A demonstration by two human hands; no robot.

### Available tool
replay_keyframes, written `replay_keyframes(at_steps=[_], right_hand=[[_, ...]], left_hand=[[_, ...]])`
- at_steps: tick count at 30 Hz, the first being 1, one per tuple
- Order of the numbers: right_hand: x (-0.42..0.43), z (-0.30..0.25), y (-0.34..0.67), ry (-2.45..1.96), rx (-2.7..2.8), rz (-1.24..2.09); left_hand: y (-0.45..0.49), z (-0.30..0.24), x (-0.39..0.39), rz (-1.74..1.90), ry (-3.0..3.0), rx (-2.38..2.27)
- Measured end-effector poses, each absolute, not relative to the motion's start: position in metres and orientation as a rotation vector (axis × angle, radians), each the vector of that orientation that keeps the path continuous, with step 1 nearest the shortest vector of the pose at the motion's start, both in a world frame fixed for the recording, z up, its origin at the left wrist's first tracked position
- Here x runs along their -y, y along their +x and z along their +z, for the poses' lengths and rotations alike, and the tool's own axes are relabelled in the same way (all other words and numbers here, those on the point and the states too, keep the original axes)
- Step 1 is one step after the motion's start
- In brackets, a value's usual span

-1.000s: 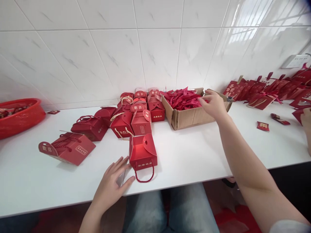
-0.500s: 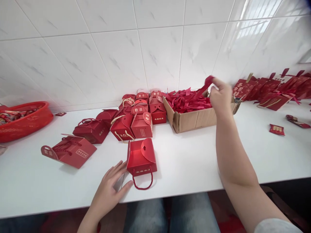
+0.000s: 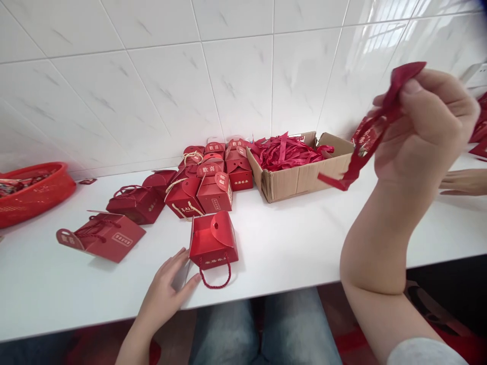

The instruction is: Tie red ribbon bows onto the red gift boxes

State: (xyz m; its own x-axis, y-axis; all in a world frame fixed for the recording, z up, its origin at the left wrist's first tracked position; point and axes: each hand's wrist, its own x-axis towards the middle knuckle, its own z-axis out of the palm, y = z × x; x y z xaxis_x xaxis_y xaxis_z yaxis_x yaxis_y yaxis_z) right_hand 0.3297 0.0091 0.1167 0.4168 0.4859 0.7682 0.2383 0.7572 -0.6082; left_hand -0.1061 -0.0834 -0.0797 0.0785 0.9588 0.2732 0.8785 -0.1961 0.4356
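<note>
Fingers of right hand [image 3: 431, 119] pinching thin crimson fabric ribbon [image 3: 396, 90] up high. Left hand [image 3: 164, 285] spread kinda wide beside glossy red cardboard gift box [image 3: 213, 244], can't tell if touching. What's new: ribbon's pulled clear of brown cardboard carton [image 3: 304, 180] and its tangled crimson ribbon heap [image 3: 283, 153], so pick's done, strip's free. Box sits near front edge of white tabletop [image 3: 289, 248]: rounded flap with hole, gold lettering, dark-red twisted cord handle [image 3: 216, 287] drooping forward.

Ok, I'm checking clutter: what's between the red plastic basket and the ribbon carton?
Head view: red gift boxes, plus a small packet beside the basket.
</note>
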Motion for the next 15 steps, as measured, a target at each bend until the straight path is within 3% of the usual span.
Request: replay_keyframes(at_steps=[4,9,15], right_hand=[[-0.002,0.118,0.315,-0.747,1.295,0.49],[-0.006,0.116,0.31,-1.103,1.451,0.441],[-0.015,0.116,0.307,-0.836,1.548,0.792]], left_hand=[[-0.099,-0.076,0.087,0.716,2.053,-1.935],[-0.064,-0.062,0.089,0.88,1.971,-1.937],[-0.026,-0.051,0.076,0.869,2.179,-1.841]])
